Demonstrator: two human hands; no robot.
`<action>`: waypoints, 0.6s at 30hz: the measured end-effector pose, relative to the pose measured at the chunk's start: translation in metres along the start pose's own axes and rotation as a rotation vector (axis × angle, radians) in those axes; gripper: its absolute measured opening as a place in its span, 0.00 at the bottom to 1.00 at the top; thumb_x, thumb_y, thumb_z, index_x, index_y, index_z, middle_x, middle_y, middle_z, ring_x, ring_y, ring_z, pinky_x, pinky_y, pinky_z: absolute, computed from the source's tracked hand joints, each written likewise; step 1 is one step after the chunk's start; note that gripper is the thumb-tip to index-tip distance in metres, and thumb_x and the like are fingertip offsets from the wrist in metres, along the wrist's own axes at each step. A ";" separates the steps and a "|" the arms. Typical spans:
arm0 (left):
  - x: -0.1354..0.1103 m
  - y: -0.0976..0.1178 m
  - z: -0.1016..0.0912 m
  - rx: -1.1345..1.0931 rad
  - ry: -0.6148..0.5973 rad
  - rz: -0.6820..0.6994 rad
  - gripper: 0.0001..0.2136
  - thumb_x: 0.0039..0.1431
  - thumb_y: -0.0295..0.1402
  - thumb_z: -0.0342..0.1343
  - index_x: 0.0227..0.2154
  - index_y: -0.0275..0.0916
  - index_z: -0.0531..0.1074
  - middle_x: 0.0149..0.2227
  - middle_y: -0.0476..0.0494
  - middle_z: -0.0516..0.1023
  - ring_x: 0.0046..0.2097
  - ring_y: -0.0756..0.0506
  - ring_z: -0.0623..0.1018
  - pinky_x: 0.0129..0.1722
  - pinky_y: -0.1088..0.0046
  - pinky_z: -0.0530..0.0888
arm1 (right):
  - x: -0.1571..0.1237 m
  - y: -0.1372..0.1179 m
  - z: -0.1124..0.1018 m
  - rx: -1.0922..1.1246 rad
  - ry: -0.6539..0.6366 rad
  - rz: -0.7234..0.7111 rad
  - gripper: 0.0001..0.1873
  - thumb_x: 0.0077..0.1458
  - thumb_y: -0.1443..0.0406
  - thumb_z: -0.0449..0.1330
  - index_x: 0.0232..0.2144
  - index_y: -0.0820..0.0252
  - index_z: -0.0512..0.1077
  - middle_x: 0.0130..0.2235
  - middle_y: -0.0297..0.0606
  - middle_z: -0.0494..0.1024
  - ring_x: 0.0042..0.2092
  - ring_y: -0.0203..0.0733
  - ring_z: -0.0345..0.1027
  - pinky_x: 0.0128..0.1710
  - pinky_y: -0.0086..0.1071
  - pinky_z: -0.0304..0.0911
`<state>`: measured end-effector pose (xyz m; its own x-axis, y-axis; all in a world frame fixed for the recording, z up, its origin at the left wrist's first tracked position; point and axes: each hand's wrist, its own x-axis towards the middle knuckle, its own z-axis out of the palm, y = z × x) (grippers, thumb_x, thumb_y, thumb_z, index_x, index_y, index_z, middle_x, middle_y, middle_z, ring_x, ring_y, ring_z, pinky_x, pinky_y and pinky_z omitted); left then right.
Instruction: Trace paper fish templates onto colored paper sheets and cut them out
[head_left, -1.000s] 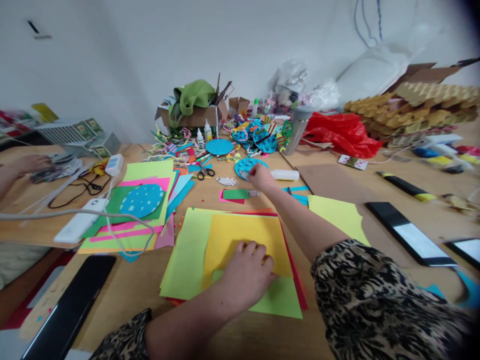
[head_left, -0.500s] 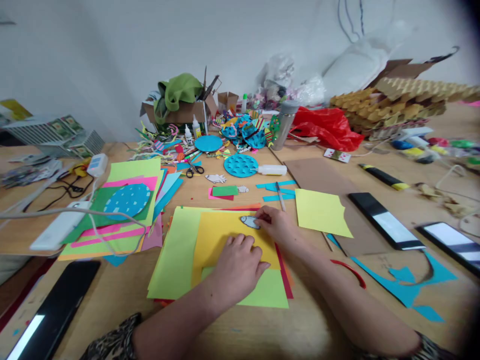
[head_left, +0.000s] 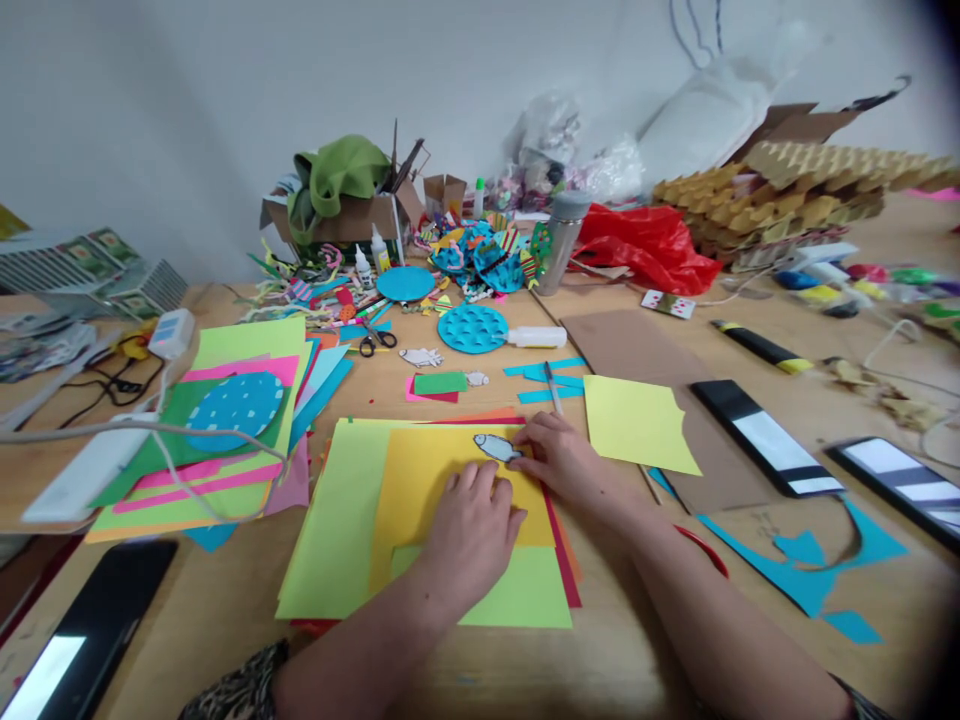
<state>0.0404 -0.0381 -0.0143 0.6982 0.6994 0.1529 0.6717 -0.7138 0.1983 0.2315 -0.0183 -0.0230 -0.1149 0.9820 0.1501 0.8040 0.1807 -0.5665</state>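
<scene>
A small pale fish cutout [head_left: 496, 447] with a dark outline lies on an orange-yellow sheet [head_left: 409, 480]. My right hand [head_left: 559, 460] has its fingertips closed on the tail end of the cutout, at the sheet's upper right. Below the fish, my left hand [head_left: 476, 520] rests on the same sheet, fingers slightly bent and spread, holding nothing. Under that sheet is a stack of coloured paper with lime green [head_left: 330, 540] uppermost and red and orange edges showing. Two other fish cutouts, a larger one [head_left: 421, 357] and a smaller one [head_left: 478, 379], lie beyond the stack.
Black scissors [head_left: 376, 341], a pen [head_left: 553, 388], blue strips and a white bottle [head_left: 538, 337] lie beyond the stack. To the right are a yellow sheet [head_left: 637, 425], brown cardboard [head_left: 622, 345] and phones [head_left: 769, 438]. A cable crosses the paper pile [head_left: 251, 345] at left.
The view has shifted slightly, so most things sit a little further left. Both hands stay on the orange-yellow sheet, and the right fingers remain at the fish's tail.
</scene>
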 end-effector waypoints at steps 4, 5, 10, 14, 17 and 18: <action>0.000 -0.004 0.007 -0.009 0.038 -0.026 0.19 0.64 0.39 0.50 0.54 0.34 0.64 0.57 0.36 0.67 0.52 0.38 0.68 0.49 0.58 0.69 | -0.001 -0.003 0.000 -0.010 0.011 -0.024 0.02 0.55 0.69 0.60 0.33 0.59 0.73 0.35 0.41 0.72 0.39 0.45 0.65 0.41 0.38 0.64; 0.001 -0.005 0.009 -0.010 0.039 -0.024 0.20 0.64 0.40 0.49 0.55 0.34 0.63 0.58 0.35 0.66 0.52 0.38 0.67 0.50 0.58 0.68 | -0.001 -0.003 -0.001 -0.007 0.019 -0.026 0.03 0.55 0.69 0.60 0.33 0.59 0.73 0.35 0.41 0.72 0.39 0.45 0.65 0.41 0.38 0.64; 0.001 -0.007 0.010 -0.020 0.032 -0.024 0.19 0.65 0.40 0.47 0.54 0.34 0.65 0.60 0.33 0.65 0.52 0.37 0.68 0.50 0.56 0.69 | -0.002 0.000 0.001 0.008 0.039 -0.029 0.06 0.58 0.67 0.57 0.37 0.59 0.74 0.37 0.43 0.73 0.41 0.46 0.65 0.42 0.39 0.64; 0.003 -0.011 0.008 -0.080 0.037 -0.029 0.19 0.65 0.40 0.47 0.54 0.35 0.65 0.60 0.35 0.65 0.52 0.38 0.68 0.52 0.55 0.68 | -0.002 0.003 0.002 0.020 0.053 -0.023 0.08 0.58 0.68 0.56 0.39 0.59 0.74 0.38 0.43 0.73 0.42 0.46 0.66 0.43 0.40 0.64; 0.003 -0.013 0.008 -0.108 0.016 -0.027 0.19 0.66 0.40 0.47 0.54 0.34 0.65 0.60 0.37 0.65 0.52 0.39 0.68 0.52 0.57 0.68 | -0.001 0.002 0.001 0.032 0.045 -0.008 0.08 0.58 0.68 0.57 0.39 0.59 0.74 0.38 0.43 0.72 0.42 0.46 0.66 0.43 0.40 0.64; 0.003 -0.013 0.008 -0.108 0.012 -0.027 0.19 0.66 0.40 0.47 0.54 0.34 0.65 0.60 0.37 0.65 0.52 0.39 0.68 0.53 0.57 0.68 | -0.001 0.002 0.000 0.034 0.044 -0.003 0.08 0.57 0.68 0.58 0.39 0.60 0.74 0.37 0.43 0.72 0.41 0.46 0.65 0.42 0.39 0.64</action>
<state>0.0361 -0.0269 -0.0244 0.6770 0.7189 0.1577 0.6589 -0.6875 0.3053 0.2336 -0.0189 -0.0245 -0.0913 0.9781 0.1868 0.7832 0.1864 -0.5932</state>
